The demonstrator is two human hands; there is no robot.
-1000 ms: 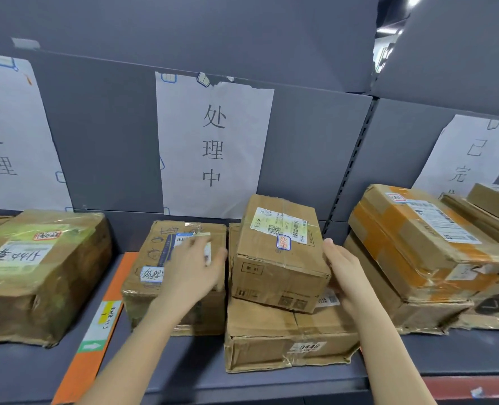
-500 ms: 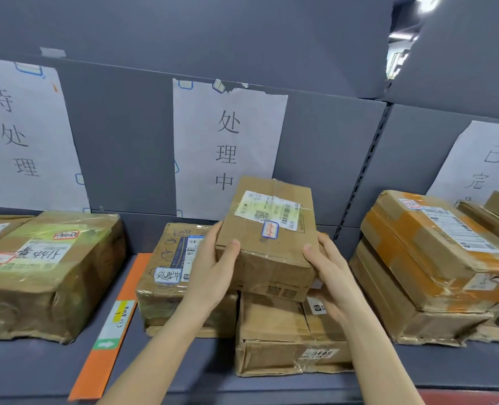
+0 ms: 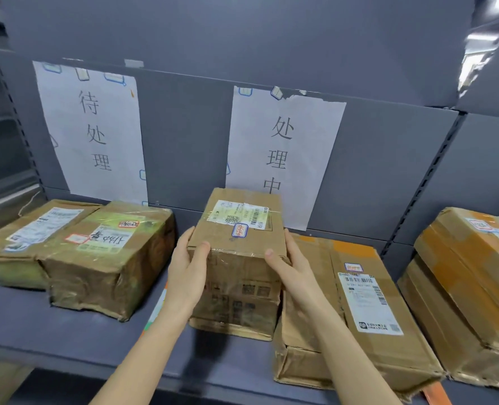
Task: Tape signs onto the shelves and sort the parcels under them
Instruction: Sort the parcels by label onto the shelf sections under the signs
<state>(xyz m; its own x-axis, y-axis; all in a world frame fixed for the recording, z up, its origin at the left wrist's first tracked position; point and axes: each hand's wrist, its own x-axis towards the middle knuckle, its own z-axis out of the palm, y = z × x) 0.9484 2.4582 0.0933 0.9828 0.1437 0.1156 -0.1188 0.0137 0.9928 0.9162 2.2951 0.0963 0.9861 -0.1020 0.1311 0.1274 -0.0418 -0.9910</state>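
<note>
Both hands gripped 1 brown parcel (image 3: pixel 236 258) btw them. The left hand (image 3: pixel 188 270) lay along its left side w/ the thumb hooked over the top front edge. The right hand (image 3: pixel 293 267) clasped the right side, thumb pressed on the front face just under the top edge. The parcel stood upright & slightly turned. Its top carried a white shipping label & a small blue-edged sticker w/ red writing. Its lower edge was close over the grey shelf (image 3: pixel 38 325), w/ a dark shadow below; whether it touched the shelf could not be told.

Beyond the hands, 2 paper signs were taped to the shelf's back panel. The 处理中 sign (image 3: pixel 283 153) was straight behind the parcel, its lower part hidden by it. The 待处理 sign (image 3: pixel 96 133) was up & left of the left hand.

Left of the left hand, apart from it, sat a crumpled green-taped parcel (image 3: pixel 111 252), w/ a flat parcel (image 3: pixel 38 226) against its far left side. Under the left wrist an orange strip (image 3: pixel 157 308) showed on the shelf, mostly hidden.

Just right of the right hand, partly under its forearm, lay a long flat parcel (image 3: pixel 359 302) w/ a white label, right beside the held one. Further right, a stack of orange-taped parcels (image 3: pixel 470 273) stood just beside that.
</note>
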